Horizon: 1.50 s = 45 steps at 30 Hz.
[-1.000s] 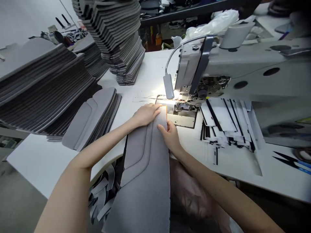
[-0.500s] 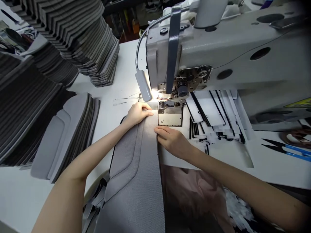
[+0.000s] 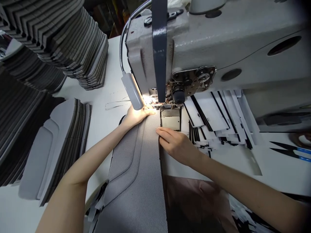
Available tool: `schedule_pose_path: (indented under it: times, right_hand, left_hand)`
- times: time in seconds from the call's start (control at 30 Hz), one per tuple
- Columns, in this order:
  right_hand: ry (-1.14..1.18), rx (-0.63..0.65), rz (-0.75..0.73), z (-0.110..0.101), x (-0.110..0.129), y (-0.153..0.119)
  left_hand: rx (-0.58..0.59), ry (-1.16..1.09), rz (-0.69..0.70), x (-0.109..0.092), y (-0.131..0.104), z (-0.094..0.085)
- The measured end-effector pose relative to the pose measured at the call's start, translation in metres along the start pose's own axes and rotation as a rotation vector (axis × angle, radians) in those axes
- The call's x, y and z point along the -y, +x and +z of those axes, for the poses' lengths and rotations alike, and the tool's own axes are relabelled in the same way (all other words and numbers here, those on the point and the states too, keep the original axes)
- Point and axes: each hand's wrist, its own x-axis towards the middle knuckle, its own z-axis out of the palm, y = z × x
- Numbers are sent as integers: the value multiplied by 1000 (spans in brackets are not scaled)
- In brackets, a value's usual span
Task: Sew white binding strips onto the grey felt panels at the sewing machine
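The left hand [image 3: 137, 116] presses the grey panel [image 3: 148, 155] flat by the needle of the sewing machine [image 3: 201, 48], while the right hand [image 3: 176, 144] pinches its edge, likely to keep it straight. Scraps sit below in what may be a bin [image 3: 97, 194], mostly hidden.

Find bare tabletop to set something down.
Bare: between tall stack and lamp's flexible neck; between short pile and left forearm; below blue-handled snips. Crowded: sewing machine front, left hand and right hand on grey panel; white strips.
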Motion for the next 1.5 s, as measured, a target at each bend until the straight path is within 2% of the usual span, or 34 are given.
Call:
schedule_pose_path:
  times: [0.1,0.23,0.3,0.37,0.43,0.5,0.6,0.67,0.73,0.83,0.93,1.03,1.17,1.33,1.5]
  right_hand:
    - [63,17,18,0,1,-1]
    - [74,74,23,0,0,-2]
    - [56,91,27,0,-2,-2]
    - [32,110,28,2,-3,-2]
    - [3,126,30,3,-2,-2]
    - [-12,144,39,3,1,-2]
    - [30,203,78,-4,5,0]
    - [89,259,156,-14,0,1]
    - [84,266,348,-27,-15,0]
    - [-113,191,741,-48,-52,-5]
    - [-263,242,956,-59,-84,-9]
    - [-274,403,1000,-63,-91,-4]
    - [-372,499,1036,-71,-71,9]
    - [-437,657,955,-84,-52,7]
    - [-439,727,865,-87,-48,6]
  left_hand:
    - [-16,187,69,-7,-6,-1]
    - [-136,600,240,-27,-30,6]
    - [-118,761,376,-35,-48,13]
    - [-50,821,495,-38,-65,20]
    - [-22,805,576,-36,-76,25]
    - [-42,775,615,-31,-82,27]
    - [-87,734,648,-24,-83,27]
    - [-112,715,666,-19,-82,28]
    - [-130,702,675,-16,-80,28]
    - [-148,683,667,-12,-79,30]
    - [-148,669,660,-10,-78,31]
    - [-146,657,666,-8,-77,31]
    - [-171,639,696,-7,-77,31]
    - [-184,641,733,-5,-76,32]
    - [-195,635,758,-4,-76,31]
